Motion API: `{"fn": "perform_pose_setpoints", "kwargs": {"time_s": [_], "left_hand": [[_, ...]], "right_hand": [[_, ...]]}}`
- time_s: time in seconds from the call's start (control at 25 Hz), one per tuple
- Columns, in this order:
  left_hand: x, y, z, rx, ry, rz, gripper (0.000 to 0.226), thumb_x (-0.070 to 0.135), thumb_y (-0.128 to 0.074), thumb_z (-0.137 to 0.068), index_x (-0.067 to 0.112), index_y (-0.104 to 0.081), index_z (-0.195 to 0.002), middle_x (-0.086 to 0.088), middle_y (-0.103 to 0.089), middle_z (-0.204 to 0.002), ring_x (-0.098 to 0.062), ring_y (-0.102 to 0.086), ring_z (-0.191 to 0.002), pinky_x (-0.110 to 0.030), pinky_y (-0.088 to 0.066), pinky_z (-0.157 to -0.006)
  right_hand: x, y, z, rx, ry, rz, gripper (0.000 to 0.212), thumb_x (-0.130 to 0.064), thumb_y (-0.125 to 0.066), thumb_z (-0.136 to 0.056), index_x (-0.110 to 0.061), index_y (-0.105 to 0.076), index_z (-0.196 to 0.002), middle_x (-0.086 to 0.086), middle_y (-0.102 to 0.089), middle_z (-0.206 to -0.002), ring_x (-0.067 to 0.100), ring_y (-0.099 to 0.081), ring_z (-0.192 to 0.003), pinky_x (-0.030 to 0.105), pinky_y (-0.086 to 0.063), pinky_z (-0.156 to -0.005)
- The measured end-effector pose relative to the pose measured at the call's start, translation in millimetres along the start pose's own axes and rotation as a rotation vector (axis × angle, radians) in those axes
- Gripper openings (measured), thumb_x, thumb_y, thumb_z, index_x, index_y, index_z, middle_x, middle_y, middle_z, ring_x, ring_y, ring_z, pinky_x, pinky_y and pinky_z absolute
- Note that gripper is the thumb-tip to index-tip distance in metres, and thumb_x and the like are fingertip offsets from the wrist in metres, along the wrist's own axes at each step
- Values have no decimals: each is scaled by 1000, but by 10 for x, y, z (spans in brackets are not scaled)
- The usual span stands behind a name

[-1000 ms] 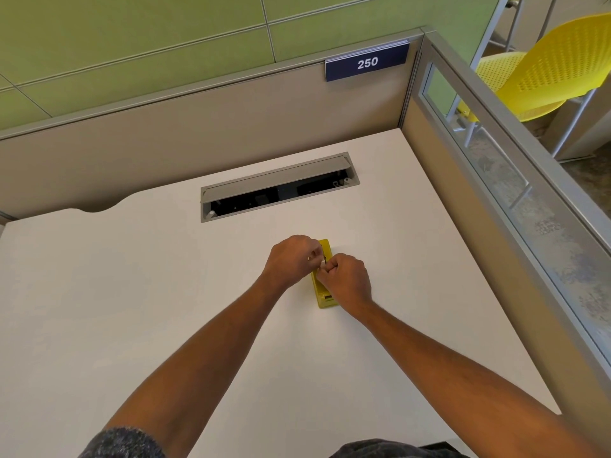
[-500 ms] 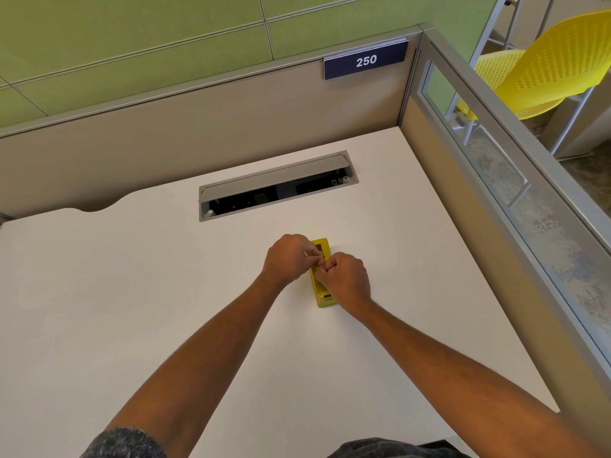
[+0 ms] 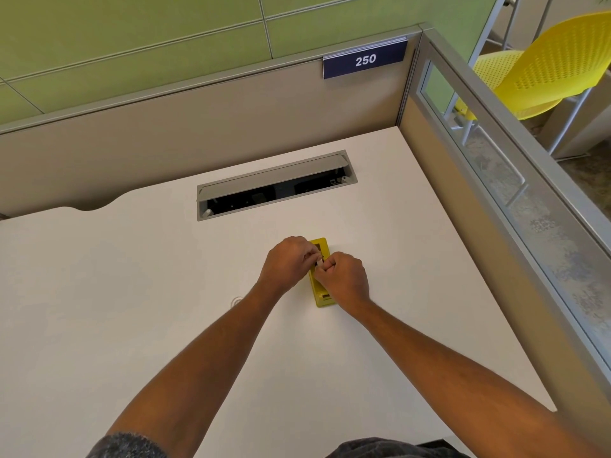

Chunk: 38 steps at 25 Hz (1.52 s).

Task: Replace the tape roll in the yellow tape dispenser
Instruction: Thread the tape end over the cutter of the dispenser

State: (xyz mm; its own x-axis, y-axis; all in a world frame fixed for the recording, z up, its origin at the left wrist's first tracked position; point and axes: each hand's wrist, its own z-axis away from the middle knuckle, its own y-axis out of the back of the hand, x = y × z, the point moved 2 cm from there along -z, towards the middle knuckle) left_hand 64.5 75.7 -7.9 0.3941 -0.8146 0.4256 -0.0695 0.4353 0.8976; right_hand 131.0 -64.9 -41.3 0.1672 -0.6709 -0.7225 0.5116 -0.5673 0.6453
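Note:
The yellow tape dispenser (image 3: 321, 296) lies lengthwise on the white desk (image 3: 132, 309), its far end and near end showing, its middle hidden under my hands. My left hand (image 3: 288, 263) curls over its left side, fingertips pinching a small whitish piece (image 3: 319, 260) at the dispenser's middle. My right hand (image 3: 344, 280) is fisted against the same spot from the right, knuckles touching the left fingers. Whether that piece is the tape roll or its core I cannot tell. A faint clear ring, possibly a tape roll (image 3: 236, 301), lies on the desk beside my left wrist.
A grey cable tray (image 3: 276, 185) with its lid raised is sunk into the desk behind the dispenser. Beige partitions close the back and right sides; a "250" sign (image 3: 365, 59) hangs on the back one. A yellow chair (image 3: 542, 71) stands beyond the right partition.
Both hands stay on the dispenser's middle with small finger movements. The far yellow end of the dispenser shows more beyond the left hand than one second ago.

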Motion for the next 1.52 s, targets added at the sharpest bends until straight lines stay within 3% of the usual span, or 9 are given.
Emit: {"fn": "perform_pose_setpoints", "kwargs": {"time_s": [0.2,0.44,0.64,0.84,0.96,1.08,1.28,1.52], "left_hand": [[20,3,-9,-29,-16,-64,24,32,-56,-112,19,-77,-114,0,-74,-112,-20,-65,-109,-38,-56,-83],[62,34,-49,-47,12,-111,24,27,-52,-114,18,-75,-116,0,-72,-119,-21,-65,-115,-42,-58,-90],[90,29,-37,-52,23,-125,22,23,-54,-113,17,-75,-115,0,-73,-117,-21,-65,-115,-40,-59,-89],[93,10,-1,-53,25,-150,22,23,-54,-112,20,-76,-114,2,-73,-117,-20,-65,-114,-40,-59,-88],[101,-17,27,-42,25,-151,23,25,-54,-113,21,-77,-115,2,-73,-117,-21,-65,-114,-40,-58,-88],[126,-55,54,-34,33,-147,25,26,-52,-112,22,-77,-114,2,-73,-117,-20,-65,-114,-38,-56,-86],[151,-93,113,-26,21,-165,24,24,-52,-110,21,-76,-109,3,-73,-115,-21,-65,-112,-37,-54,-80],[197,-122,210,-23,7,-218,24,26,-52,-110,19,-75,-108,-1,-71,-111,-23,-65,-109,-41,-56,-77]], "right_hand": [[-8,19,3,-5,-4,1,23,-40,-76,-91,-21,-73,-78,-11,-68,-71,13,-65,-67,27,-51,-58],[-21,20,23,-6,-19,4,22,-41,-78,-92,-19,-77,-87,-4,-77,-84,14,-69,-72,28,-54,-65],[-14,26,32,-2,-31,3,24,-41,-77,-94,-17,-78,-90,-3,-77,-85,16,-70,-73,26,-49,-64],[-25,51,66,-28,-50,-23,26,-43,-78,-95,-17,-79,-96,-3,-76,-91,18,-72,-80,30,-57,-69],[16,56,100,-12,-98,-60,22,-36,-70,-102,-16,-77,-94,-1,-76,-93,19,-69,-79,29,-54,-65],[24,43,103,-58,-234,-200,26,-24,-60,-105,-10,-78,-94,6,-74,-92,21,-65,-77,32,-54,-62],[-59,87,78,-204,-604,-674,15,-12,-71,-95,-4,-74,-83,9,-66,-71,18,-51,-53,27,-42,-46],[-57,116,55,-259,-681,-807,15,-6,-59,-91,-3,-70,-82,9,-57,-64,18,-43,-50,25,-35,-45]]}}
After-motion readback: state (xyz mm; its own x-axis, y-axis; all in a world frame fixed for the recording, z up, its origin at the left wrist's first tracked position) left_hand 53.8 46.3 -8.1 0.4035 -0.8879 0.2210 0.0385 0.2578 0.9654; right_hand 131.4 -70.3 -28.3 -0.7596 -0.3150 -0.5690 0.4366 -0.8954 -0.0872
